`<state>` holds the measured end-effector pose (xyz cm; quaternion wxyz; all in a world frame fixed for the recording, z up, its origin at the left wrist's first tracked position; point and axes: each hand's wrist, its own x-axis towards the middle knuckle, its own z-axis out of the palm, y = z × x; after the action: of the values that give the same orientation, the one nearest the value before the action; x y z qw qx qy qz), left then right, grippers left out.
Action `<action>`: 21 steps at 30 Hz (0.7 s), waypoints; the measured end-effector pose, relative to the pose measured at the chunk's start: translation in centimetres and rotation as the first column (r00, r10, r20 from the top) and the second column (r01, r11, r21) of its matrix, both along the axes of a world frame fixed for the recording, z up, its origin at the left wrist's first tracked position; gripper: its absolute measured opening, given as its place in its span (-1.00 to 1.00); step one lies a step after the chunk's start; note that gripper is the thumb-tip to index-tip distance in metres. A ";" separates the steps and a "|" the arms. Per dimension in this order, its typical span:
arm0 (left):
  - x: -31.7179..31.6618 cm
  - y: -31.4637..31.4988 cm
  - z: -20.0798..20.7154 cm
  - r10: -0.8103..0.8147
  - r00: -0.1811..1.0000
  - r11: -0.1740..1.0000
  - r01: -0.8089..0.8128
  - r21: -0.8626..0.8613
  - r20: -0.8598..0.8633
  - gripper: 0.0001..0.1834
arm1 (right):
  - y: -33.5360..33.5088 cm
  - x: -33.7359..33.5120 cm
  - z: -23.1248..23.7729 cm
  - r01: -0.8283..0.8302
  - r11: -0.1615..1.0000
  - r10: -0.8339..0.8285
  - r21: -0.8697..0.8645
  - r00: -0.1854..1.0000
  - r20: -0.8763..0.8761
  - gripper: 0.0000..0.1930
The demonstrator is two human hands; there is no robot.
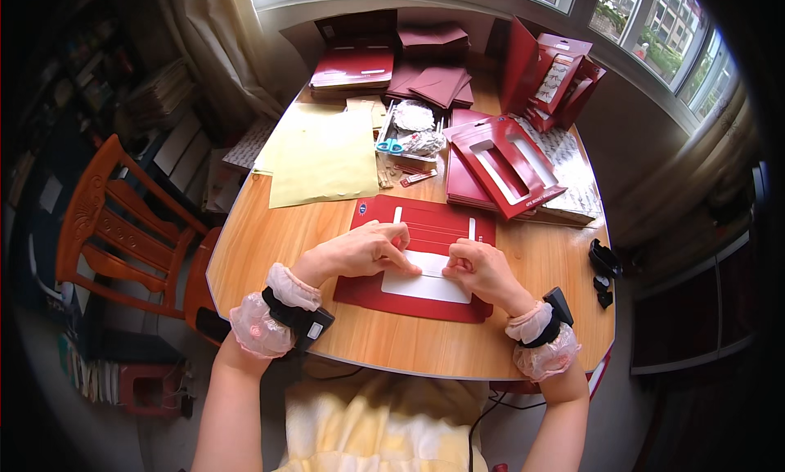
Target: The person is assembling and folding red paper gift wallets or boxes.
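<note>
In front of me lies a flat red cardboard sheet (360,288) with score lines and narrow white slots in its upper half. A white paper piece (425,290) rests on its lower middle, with a crease or edge running across it between my hands. My left hand (368,249) bends over the paper's left side, thumb and fingers closed on it near the middle. From the right, my right hand (484,269) pinches the paper's upper right part. Exactly how the fingertips grip the paper is partly hidden by the curled fingers.
Yellow paper sheets (323,157) lie at the left. Behind the work stands a tray (419,137) with blue-handled scissors (389,146) and crumpled white material. Red windowed boxes (511,165) are at the right, stacked red cardboard (352,65) at the back. A wooden chair (135,227) stands left.
</note>
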<state>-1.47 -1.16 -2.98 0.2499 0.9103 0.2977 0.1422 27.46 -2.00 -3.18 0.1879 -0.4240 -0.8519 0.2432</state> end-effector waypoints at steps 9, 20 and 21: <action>-0.3 1.3 -0.8 0.171 0.944 0.973 -0.117 -0.200 0.281 -0.77 | -0.6 -0.3 0.5 0.019 0.999 -0.020 -0.036 0.999 -0.033 -0.76; 2.5 1.2 -0.7 0.119 0.980 0.988 -0.132 0.078 0.157 -0.74 | 0.3 0.0 0.2 -0.045 0.998 0.047 0.040 0.997 -0.053 -0.72; 2.5 1.2 -0.7 0.120 0.982 0.993 -0.122 0.001 0.143 -0.74 | 0.3 0.2 0.1 -0.039 0.999 0.040 0.008 0.998 -0.050 -0.72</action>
<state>1.00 0.02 -3.68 0.2568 0.8793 0.3332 0.2232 27.62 -1.69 -3.06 0.2057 -0.4002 -0.8560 0.2544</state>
